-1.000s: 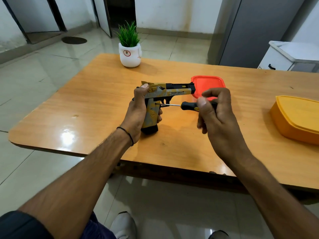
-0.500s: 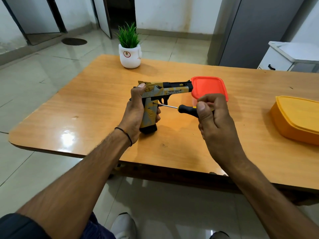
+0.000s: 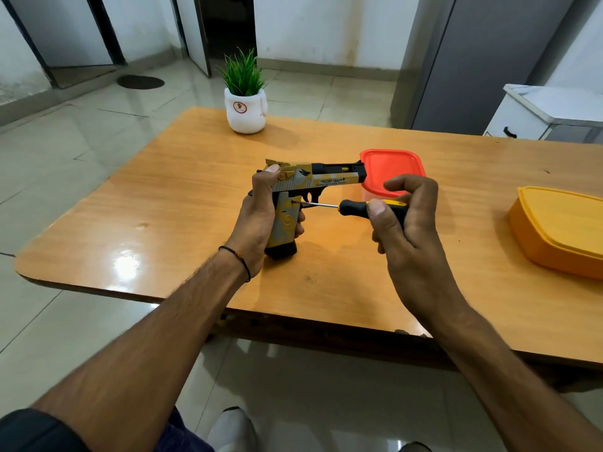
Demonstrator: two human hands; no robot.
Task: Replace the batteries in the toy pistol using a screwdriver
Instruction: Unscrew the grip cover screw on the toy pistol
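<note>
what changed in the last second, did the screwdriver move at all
The right hand moved the black-and-yellow-handled screwdriver left, so its tip, earlier by the trigger, now meets the upper handle of the yellow-and-grey toy pistol. Nothing was taken up or let go. The left hand keeps its grip on the upright pistol; red lid, orange box and potted plant stayed put.
</note>
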